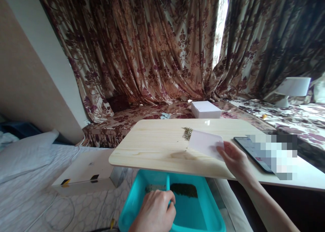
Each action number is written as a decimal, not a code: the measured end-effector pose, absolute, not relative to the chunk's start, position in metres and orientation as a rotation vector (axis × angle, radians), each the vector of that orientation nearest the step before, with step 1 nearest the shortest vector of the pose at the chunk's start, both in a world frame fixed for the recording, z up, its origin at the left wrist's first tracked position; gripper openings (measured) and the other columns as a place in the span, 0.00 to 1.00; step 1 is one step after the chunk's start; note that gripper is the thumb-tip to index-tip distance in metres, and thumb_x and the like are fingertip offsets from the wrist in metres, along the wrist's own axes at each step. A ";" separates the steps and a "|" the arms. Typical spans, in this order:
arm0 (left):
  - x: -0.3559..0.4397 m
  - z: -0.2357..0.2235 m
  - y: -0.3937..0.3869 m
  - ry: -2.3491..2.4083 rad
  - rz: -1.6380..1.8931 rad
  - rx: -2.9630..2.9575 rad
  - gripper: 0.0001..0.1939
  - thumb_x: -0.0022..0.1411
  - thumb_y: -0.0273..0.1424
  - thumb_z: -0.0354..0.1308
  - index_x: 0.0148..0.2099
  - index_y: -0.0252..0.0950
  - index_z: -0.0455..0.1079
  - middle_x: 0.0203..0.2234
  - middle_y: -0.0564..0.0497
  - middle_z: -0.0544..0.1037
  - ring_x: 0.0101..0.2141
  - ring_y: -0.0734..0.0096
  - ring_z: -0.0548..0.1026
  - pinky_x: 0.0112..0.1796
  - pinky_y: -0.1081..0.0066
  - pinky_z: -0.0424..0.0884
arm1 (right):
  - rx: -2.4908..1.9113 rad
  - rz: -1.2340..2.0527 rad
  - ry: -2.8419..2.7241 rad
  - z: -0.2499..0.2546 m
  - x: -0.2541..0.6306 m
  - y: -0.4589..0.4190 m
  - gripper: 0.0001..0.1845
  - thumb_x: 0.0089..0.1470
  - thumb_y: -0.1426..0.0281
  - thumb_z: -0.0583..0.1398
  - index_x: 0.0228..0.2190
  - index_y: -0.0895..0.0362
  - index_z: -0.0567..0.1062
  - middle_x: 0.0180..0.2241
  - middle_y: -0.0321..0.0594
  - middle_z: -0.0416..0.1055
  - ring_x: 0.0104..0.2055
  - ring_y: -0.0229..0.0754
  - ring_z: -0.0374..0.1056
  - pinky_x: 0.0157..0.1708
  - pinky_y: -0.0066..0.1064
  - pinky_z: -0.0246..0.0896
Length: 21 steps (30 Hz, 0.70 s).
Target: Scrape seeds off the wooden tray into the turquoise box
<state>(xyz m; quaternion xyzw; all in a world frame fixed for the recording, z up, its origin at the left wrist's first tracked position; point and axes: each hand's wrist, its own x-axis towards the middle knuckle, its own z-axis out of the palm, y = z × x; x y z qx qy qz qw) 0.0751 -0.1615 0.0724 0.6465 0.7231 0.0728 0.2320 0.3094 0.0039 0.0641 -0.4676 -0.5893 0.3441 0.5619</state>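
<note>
My right hand pinches the right end of a thin white card, held tilted over the wooden tabletop. The card's left edge meets a small pile of greenish grains, with a few loose bits nearby. Below the tabletop's near edge is a teal divided tub. My left hand closes on its middle divider, with some fingers hidden. Dark green grains lie in the tub's right compartment. Paler bits show in the left compartment, partly behind my hand.
A tablet-like device, partly pixelated, lies at the right of the tabletop. Behind stands a white box. Another white box rests on the bed at left, near cables. A lamp stands far right, before patterned curtains.
</note>
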 end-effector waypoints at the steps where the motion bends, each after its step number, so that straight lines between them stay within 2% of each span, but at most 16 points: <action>1: 0.075 0.072 -0.162 1.987 0.198 1.776 0.16 0.60 0.27 0.46 0.43 0.44 0.74 0.39 0.52 0.78 0.44 0.63 0.72 0.46 0.68 0.63 | -1.097 0.808 -1.393 0.063 0.307 0.005 0.13 0.42 0.58 0.64 0.30 0.51 0.74 0.31 0.42 0.79 0.38 0.50 0.76 0.42 0.40 0.70; 21: 0.073 0.068 -0.161 1.985 0.186 1.760 0.16 0.61 0.27 0.46 0.43 0.44 0.74 0.40 0.52 0.77 0.45 0.63 0.72 0.48 0.68 0.63 | -1.029 0.686 -1.483 0.042 0.305 0.022 0.14 0.46 0.55 0.62 0.32 0.51 0.74 0.29 0.40 0.79 0.36 0.49 0.76 0.37 0.38 0.72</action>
